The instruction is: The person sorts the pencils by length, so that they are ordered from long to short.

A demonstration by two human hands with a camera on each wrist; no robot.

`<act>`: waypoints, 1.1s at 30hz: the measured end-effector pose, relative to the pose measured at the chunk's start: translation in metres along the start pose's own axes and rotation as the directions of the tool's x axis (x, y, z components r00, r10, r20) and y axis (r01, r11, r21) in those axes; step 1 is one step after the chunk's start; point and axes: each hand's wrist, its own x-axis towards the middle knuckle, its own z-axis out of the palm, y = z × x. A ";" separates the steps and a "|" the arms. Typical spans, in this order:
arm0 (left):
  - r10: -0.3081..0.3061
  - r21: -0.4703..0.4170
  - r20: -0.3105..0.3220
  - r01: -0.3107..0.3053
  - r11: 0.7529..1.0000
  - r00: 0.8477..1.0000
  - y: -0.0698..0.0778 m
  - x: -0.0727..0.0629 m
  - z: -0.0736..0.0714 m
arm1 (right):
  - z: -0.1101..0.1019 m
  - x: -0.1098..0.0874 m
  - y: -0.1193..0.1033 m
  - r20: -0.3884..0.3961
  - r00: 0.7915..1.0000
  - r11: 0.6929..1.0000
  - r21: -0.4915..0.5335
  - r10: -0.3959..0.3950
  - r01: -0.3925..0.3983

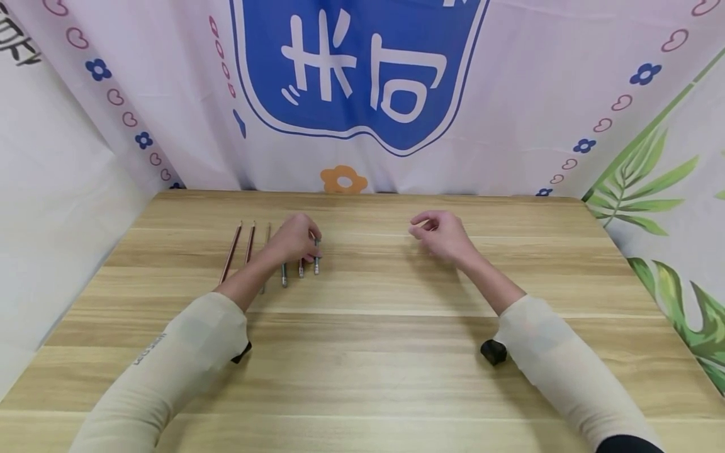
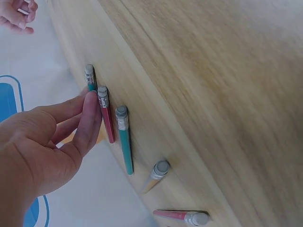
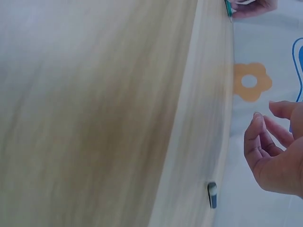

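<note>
My left hand pinches the green pencil at the right end of a row; its metal band and grey eraser point toward me. In the left wrist view, a fingertip lies between that green pencil and the neighbouring red pencil. Another green pencil lies beside the red one. Farther along the row come a yellowish pencil and a red pencil. My right hand hovers over the table at the right, fingers loosely bent, holding nothing.
Two reddish pencils lie at the row's left end on the wooden table. A small dark object with a pale tip lies near the right hand in the right wrist view. A printed cloth hangs behind the table's far edge.
</note>
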 end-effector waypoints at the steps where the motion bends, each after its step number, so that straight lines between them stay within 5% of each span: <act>1: -0.002 -0.007 0.000 0.002 1.000 1.000 -0.001 0.000 0.000 | -0.002 0.000 0.001 0.000 1.000 1.000 -0.002 0.004 -0.004; 33: -0.016 -0.060 0.013 0.017 0.998 1.000 -0.003 -0.002 -0.001 | -0.052 0.000 0.037 -0.070 0.995 0.994 -0.077 0.070 -0.076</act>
